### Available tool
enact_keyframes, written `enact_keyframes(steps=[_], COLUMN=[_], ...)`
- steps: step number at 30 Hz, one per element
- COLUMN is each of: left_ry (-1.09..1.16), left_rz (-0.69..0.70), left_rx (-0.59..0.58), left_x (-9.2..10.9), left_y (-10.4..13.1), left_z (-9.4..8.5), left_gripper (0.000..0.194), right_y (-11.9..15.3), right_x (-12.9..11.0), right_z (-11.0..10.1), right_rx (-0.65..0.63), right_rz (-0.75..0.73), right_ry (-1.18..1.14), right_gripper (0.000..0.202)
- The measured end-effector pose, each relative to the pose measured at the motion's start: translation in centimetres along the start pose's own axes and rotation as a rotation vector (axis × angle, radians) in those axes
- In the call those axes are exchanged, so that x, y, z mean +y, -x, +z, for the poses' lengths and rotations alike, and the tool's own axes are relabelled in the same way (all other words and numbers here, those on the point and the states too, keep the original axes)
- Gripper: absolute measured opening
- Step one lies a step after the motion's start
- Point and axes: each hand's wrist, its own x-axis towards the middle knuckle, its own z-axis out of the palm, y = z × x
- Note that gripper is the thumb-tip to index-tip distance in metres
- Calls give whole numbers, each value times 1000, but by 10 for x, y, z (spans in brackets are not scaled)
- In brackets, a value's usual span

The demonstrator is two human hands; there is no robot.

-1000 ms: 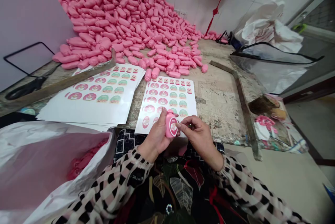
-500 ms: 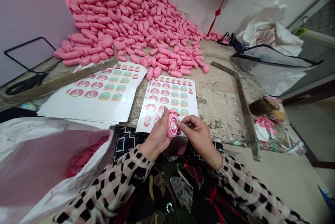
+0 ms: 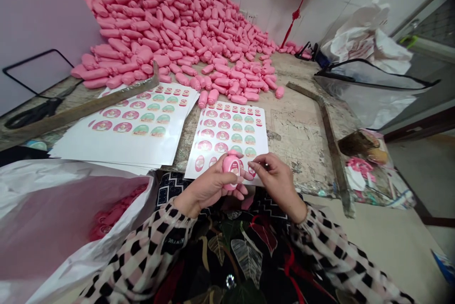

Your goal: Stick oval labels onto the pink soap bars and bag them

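Note:
My left hand (image 3: 209,186) holds a small pink bottle (image 3: 231,170) with an oval label on its front, the thumb across the label's lower part. Just right of it, my right hand (image 3: 277,178) has thumb and forefinger pinched at an oval pink sticker (image 3: 252,170) over the lower right of the sticker sheet (image 3: 227,126); whether the sticker is off the sheet I cannot tell. Round pink and green stickers stand in rows on that sheet. A large heap of pink bottles (image 3: 170,29) covers the back of the table.
More sticker sheets (image 3: 106,147) lie at the left under a metal bar (image 3: 78,106), beside black scissors (image 3: 33,113). A white bag (image 3: 46,228) with pink items is at the lower left. An angled bar (image 3: 330,142) and a wooden block (image 3: 357,144) lie at the right.
My right hand has moved away from the bottle, slightly right, to the sheet's edge. My left hand has turned the bottle a little and moved left, with its thumb now over the label.

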Motion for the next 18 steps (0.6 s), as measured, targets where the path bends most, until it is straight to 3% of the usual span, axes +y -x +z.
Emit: enact_keyframes(steps=[3, 7, 10, 15, 18], left_ry=[64, 95, 99, -20, -107], left_rz=[16, -15, -50, -12, -5], left_rx=[-10, -117, -171, -9, 139], left_x=[-1, -4, -4, -3, -2], left_y=[1, 2, 8, 26, 43], left_z=[1, 6, 5, -7, -16], left_gripper=[55, 66, 65, 55, 65], right_y=[-6, -3, 0, 1, -5], right_x=[-5, -20, -32, -48, -46], right_z=[-2, 11, 24, 44, 57], right_rx=[-32, -286, -406, -454, -567], right_rz=[171, 326, 426, 426, 294], right_ry=[-284, -632, -794, -856, -779], right_gripper=[26, 32, 30, 29, 26])
